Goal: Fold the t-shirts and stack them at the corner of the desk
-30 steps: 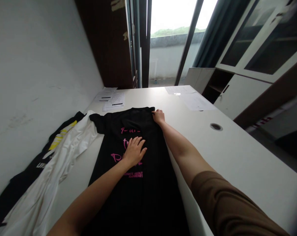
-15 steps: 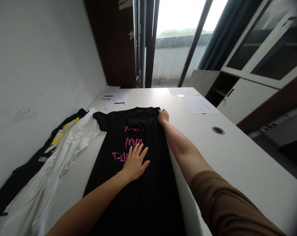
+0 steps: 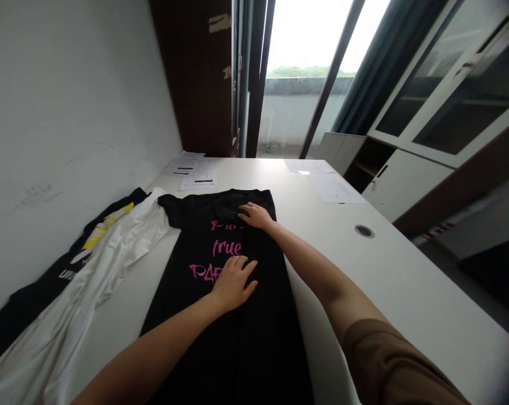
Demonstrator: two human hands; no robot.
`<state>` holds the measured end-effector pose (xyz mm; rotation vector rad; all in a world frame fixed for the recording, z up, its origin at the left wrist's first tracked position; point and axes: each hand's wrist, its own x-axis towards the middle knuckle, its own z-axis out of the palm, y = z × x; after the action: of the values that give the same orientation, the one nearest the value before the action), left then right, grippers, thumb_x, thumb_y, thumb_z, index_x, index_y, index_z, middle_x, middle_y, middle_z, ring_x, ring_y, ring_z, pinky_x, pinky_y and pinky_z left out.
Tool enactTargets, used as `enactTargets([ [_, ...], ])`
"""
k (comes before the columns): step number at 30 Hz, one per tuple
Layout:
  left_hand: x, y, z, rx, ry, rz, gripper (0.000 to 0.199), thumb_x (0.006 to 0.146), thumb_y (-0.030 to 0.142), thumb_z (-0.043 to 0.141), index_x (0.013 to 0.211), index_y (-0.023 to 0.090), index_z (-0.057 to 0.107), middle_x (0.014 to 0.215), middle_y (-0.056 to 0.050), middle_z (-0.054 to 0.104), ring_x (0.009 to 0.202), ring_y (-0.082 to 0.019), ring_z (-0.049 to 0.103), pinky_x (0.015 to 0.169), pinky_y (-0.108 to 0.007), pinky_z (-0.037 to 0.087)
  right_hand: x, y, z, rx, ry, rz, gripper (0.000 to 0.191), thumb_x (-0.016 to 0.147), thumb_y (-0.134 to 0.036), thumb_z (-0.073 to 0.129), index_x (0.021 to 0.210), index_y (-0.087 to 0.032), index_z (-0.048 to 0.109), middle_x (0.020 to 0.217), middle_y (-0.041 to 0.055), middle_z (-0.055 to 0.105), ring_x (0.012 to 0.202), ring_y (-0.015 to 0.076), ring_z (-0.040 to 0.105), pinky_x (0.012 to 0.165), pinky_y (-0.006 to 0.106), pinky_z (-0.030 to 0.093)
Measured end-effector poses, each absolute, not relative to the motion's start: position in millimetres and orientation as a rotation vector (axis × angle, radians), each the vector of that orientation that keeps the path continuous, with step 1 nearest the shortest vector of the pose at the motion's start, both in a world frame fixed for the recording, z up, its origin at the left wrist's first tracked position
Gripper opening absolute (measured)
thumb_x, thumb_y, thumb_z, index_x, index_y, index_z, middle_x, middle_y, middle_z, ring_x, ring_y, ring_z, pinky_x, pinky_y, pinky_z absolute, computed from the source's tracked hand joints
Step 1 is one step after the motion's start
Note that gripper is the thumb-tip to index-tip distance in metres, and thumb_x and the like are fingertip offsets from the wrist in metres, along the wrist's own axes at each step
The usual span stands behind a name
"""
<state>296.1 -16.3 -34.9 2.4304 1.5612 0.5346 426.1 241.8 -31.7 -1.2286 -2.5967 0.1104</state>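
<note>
Left grip (image 3: pixel 232 283) and right grip (image 3: pixel 256 216) spread on black shirt (image 3: pixel 256 318), long axis running away, top farthest

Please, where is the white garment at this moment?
In the head view, the white garment lies on the left side of the white table, between the black garment with yellow print and the black shirt with pink lettering.

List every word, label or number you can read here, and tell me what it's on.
"true": pink, on the black shirt.
"PA…": pink, below it, the rest covered by the left hand.
"UN…": on the dark garment at left, cut off.
Pink word above "true": partly hidden, unclear.
Papers: print too small.
Red marks at right: too blurred.
</note>
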Motion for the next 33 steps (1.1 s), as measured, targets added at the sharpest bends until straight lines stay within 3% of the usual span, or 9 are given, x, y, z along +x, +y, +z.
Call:
enactTargets([
  [2,296,-15,-33,2.402,1.587,0.57,0.04,0.095,0.03,0.062,0.135,0.024,0.06,0.124,-0.009,0.064,0.119,-0.029,0.056,0.105,-0.045,0.044,404,227,-26,-1.201,-2.695,0.105,0.063,0.094,-0.067,0.057,0.143,-0.028,0.057,0.133,0.011,0.062,0.12,0.0287,0.06,0.097,0.036,0.048],
  [4,295,-14,-31,2.398,1.545,0.583,0.032,0.096,0.026,0.06,0.128,0.024,0.063,0.115,-0.007,0.068,0.109,-0.027,0.058,0.099,-0.043,0.045,384,215,-23,-1.257,-2.748,0.063,0.067,0.088,-0.069,0.063,0.139,-0.026,0.059,0.131,0.0135,0.064,0.121,0.0325,0.059,0.095,0.039,0.05],
  [8,292,-16,-31,2.396,1.397,0.591,0.033,0.097,0.02,0.058,0.13,0.025,0.062,0.116,-0.004,0.071,0.104,-0.024,0.062,0.095,-0.04,0.043,362,212,-24,-1.543,-2.644,0.092,0.037,0.099,-0.046,0.053,0.125,-0.022,0.066,0.117,0.0139,0.071,0.111,0.0305,0.066,0.091,0.039,0.05],
  [12,289,-16,-31,2.398,1.341,0.573,0.033,0.097,0.02,0.059,0.13,0.026,0.063,0.112,-0.002,0.074,0.099,-0.022,0.065,0.092,-0.038,0.043,359,224,-23,-1.744,-2.301,0.161,0.038,0.107,-0.04,0.036,0.124,-0.022,0.065,0.116,0.013,0.071,0.105,0.0278,0.068,0.089,0.037,0.049],
  [15,288,-14,-30,2.404,1.348,0.533,0.027,0.099,0.024,0.058,0.123,0.027,0.068,0.1,-0.003,0.074,0.093,-0.022,0.067,0.09,-0.037,0.044,359,228,-29,-1.624,-2.099,0.096,0.047,0.11,-0.04,0.025,0.128,-0.021,0.063,0.125,0.014,0.067,0.114,0.027,0.062,0.095,0.036,0.048],
  [20,287,-13,-31,2.401,1.322,0.5,0.027,0.098,0.022,0.054,0.116,0.028,0.073,0.093,-0.002,0.074,0.086,-0.021,0.068,0.089,-0.036,0.045,357,225,-50,-1.308,-2.384,0.22,0.041,0.105,-0.052,0.045,0.121,-0.024,0.07,0.125,0.0105,0.067,0.12,0.026,0.059,0.106,0.037,0.044],
  [25,286,-12,-33,2.319,1.42,0.478,0.028,0.095,0.02,0.053,0.11,0.028,0.075,0.085,0.001,0.075,0.081,-0.02,0.07,0.09,-0.035,0.047,363,231,-58,-1.134,-2.414,0.405,0.043,0.109,-0.044,0.037,0.129,-0.026,0.071,0.134,0.0065,0.067,0.129,0.0206,0.059,0.111,0.033,0.042],
  [29,286,-12,-31,2.321,1.546,0.448,0.037,0.096,0.026,0.054,0.131,0.027,0.066,0.087,-0.002,0.077,0.083,-0.024,0.072,0.09,-0.038,0.048,369,224,-58,-1.087,-2.506,0.42,0.043,0.107,-0.047,0.044,0.14,-0.03,0.065,0.153,0.0072,0.054,0.145,0.026,0.045,0.12,0.047,0.032],
  [33,283,-11,-28,2.276,1.641,0.512,0.049,0.097,0.03,0.054,0.146,0.024,0.054,0.091,-0.003,0.077,0.088,-0.025,0.072,0.091,-0.039,0.048,377,213,-60,-0.915,-2.629,0.536,0.042,0.108,-0.049,0.039,0.14,-0.038,0.063,0.157,0.001,0.05,0.15,0.0275,0.038,0.123,0.058,0.024],
])
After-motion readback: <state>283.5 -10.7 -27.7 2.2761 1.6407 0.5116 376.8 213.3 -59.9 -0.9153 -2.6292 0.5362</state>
